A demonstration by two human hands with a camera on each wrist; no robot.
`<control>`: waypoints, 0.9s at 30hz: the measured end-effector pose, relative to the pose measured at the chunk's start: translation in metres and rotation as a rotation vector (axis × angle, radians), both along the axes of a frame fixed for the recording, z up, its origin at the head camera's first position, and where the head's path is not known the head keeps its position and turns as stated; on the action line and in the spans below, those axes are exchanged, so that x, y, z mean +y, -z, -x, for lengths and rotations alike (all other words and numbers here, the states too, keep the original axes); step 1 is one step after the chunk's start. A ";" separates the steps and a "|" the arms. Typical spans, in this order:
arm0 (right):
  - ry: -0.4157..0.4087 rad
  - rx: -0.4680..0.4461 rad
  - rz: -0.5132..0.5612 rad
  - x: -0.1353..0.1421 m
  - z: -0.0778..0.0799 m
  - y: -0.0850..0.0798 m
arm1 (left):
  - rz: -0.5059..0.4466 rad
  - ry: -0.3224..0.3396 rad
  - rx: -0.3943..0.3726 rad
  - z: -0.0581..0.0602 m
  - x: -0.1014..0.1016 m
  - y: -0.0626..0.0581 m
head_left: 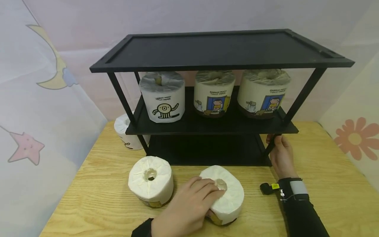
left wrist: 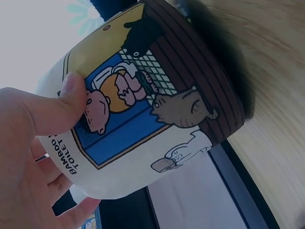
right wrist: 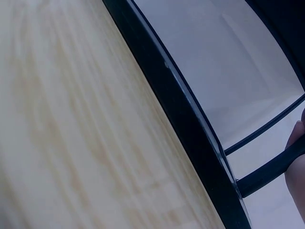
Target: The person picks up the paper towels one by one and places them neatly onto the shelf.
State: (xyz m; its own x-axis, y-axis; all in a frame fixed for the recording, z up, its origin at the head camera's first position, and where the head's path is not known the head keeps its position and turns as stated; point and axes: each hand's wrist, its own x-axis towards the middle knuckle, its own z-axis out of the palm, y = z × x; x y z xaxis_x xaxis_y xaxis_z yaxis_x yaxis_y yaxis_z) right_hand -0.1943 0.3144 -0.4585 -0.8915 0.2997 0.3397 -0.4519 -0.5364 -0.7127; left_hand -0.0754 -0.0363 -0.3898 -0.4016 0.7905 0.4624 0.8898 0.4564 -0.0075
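Observation:
My left hand [head_left: 189, 205] grips a wrapped toilet paper roll [head_left: 229, 197] in front of the black shelf rack [head_left: 207, 130]. In the left wrist view its thumb presses the printed side of the roll [left wrist: 119, 109], with the other fingers over the top end. That roll leans a little; whether its base touches the table cannot be told. At the rack's right front, my right hand [head_left: 282, 158] holds the lower post, its fingers partly behind it. The right wrist view catches only a bit of this hand [right wrist: 295, 179] at the post [right wrist: 267, 172].
Three wrapped rolls stand on the middle shelf: a white one [head_left: 164, 102] and two printed ones [head_left: 213, 98]. Another roll [head_left: 151, 181] stands on the wooden table [head_left: 97, 197] left of my left hand. A white roll [head_left: 130, 135] is partly behind the rack's left side.

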 end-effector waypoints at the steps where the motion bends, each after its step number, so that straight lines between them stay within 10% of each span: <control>1: 0.002 -0.001 -0.001 0.000 0.000 0.000 | -0.006 0.005 -0.005 0.000 0.002 -0.001; 27: 0.014 -0.084 -0.064 0.002 -0.003 -0.003 | -0.047 -0.041 0.015 0.024 0.045 -0.021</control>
State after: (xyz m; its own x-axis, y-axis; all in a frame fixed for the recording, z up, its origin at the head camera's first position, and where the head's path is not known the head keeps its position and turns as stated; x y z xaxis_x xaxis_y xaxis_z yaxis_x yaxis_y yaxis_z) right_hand -0.1910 0.3165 -0.4550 -0.9136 0.2921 0.2828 -0.3961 -0.4827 -0.7811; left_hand -0.0992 0.0092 -0.3683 -0.4258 0.7509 0.5048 0.8702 0.4926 0.0012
